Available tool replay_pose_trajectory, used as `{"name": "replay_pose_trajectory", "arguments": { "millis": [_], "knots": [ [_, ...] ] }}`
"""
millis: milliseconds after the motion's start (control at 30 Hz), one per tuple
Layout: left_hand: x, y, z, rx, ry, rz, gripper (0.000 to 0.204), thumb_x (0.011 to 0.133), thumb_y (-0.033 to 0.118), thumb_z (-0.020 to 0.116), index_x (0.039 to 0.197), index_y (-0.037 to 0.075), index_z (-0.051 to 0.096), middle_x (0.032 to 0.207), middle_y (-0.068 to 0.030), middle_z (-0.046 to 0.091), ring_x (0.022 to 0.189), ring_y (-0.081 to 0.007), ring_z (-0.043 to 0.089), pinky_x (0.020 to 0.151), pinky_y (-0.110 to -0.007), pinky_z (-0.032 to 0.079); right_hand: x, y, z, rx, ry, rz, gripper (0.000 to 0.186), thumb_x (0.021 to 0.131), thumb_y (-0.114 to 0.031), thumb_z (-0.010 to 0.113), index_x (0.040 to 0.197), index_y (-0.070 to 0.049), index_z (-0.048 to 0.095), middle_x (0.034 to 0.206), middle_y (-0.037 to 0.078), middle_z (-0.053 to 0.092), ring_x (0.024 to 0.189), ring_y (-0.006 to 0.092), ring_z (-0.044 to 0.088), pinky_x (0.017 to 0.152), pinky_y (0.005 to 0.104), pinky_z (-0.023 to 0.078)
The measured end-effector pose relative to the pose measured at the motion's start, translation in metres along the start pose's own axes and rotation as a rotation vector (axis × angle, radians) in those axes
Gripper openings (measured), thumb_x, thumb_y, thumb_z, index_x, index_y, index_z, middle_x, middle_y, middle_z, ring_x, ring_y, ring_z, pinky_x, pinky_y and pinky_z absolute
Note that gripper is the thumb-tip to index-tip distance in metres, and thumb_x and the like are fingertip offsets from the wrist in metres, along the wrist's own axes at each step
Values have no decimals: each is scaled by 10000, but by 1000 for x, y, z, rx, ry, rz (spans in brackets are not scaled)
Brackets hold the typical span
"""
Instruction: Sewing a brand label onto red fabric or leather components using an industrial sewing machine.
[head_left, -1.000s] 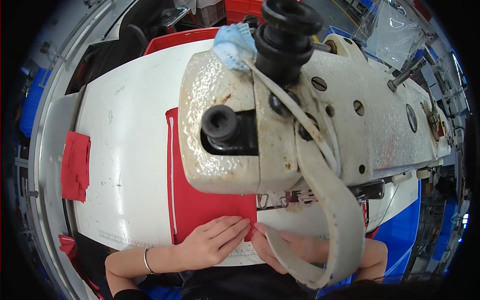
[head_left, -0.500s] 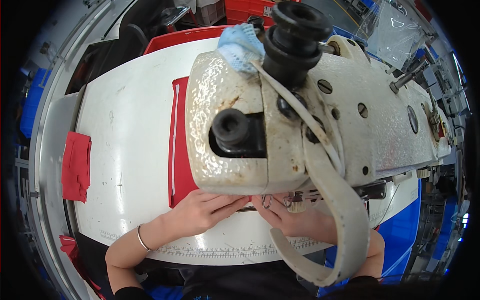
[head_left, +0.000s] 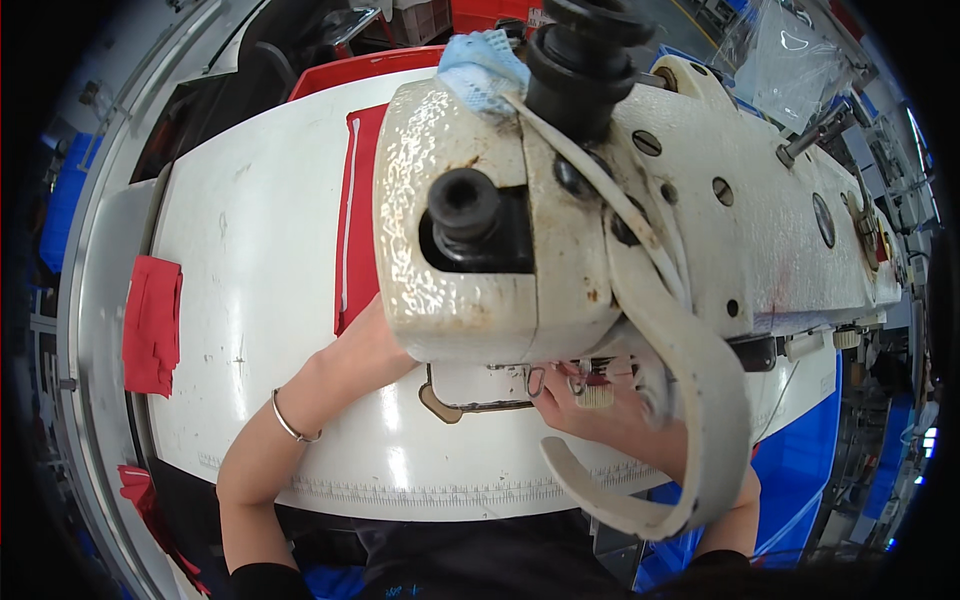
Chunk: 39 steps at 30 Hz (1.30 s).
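Observation:
A cream sewing machine head (head_left: pixel 460 310) stands over the white table. A red cloth panel (head_left: pixel 358 230) with a white strip along its left edge lies flat, running partly under the machine head. My left hand (head_left: pixel 375 345) reaches in beside the panel's near end; its fingers are hidden behind the machine head. Close to the needle area, my right hand (head_left: pixel 605 415) has its thumb toward the metal thread guides (head_left: pixel 537 380). Its other fingers are mostly covered by machine parts, and a bit of red shows beside them.
A folded red cloth (head_left: pixel 152 325) lies at the table's left edge, with more red cloth (head_left: pixel 145 490) hanging below. A curved cream guard (head_left: pixel 715 430) arches over my right forearm. A blue bin (head_left: pixel 800 440) sits at the right, a red bin (head_left: pixel 370 72) behind.
My left hand has moved forward and under the machine head, its fingers now out of sight. The red panel has slid away from me, uncovering a slot in the table. My right hand has shifted slightly right.

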<state>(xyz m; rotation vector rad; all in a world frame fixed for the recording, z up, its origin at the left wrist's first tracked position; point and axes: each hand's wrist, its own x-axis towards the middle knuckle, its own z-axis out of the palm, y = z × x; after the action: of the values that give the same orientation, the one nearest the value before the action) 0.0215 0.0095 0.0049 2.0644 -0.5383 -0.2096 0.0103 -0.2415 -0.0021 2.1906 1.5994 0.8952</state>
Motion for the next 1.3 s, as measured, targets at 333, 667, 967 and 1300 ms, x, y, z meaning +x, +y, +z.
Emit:
{"name": "replay_pose_trajectory", "arguments": {
  "millis": [333,667,967,1300],
  "knots": [
    [3,-12,1,524,76,482,359,613,-66,647,969,-16,637,1043,-156,619,993,-329,587,844,-401,501,-8,-13,12,609,237,349,189,592,-135,696,753,-70,622,731,93,536,601,200,541,421,304,415],
    [20,-18,-62,291,268,191,382,781,15,624,1162,12,594,1310,-178,502,1245,-328,441,999,-401,414,-1,-11,3,715,248,276,242,616,-95,672,843,-21,633,714,49,522,553,174,522,463,291,430],
    [-86,-22,-16,1415,373,-432,682,865,464,581,1200,-125,504,1094,-304,587,819,-327,646,587,-357,542,3,-21,-29,808,47,72,405,764,-152,627,1121,35,585,1012,90,595,883,182,576,744,311,481],
    [-44,39,9,558,84,281,204,741,153,725,817,69,556,964,-69,514,878,-246,495,718,-320,412,9,-46,-42,765,45,-51,382,811,-180,560,1104,63,592,1153,177,582,1103,286,547,962,371,417]
  ]
}}
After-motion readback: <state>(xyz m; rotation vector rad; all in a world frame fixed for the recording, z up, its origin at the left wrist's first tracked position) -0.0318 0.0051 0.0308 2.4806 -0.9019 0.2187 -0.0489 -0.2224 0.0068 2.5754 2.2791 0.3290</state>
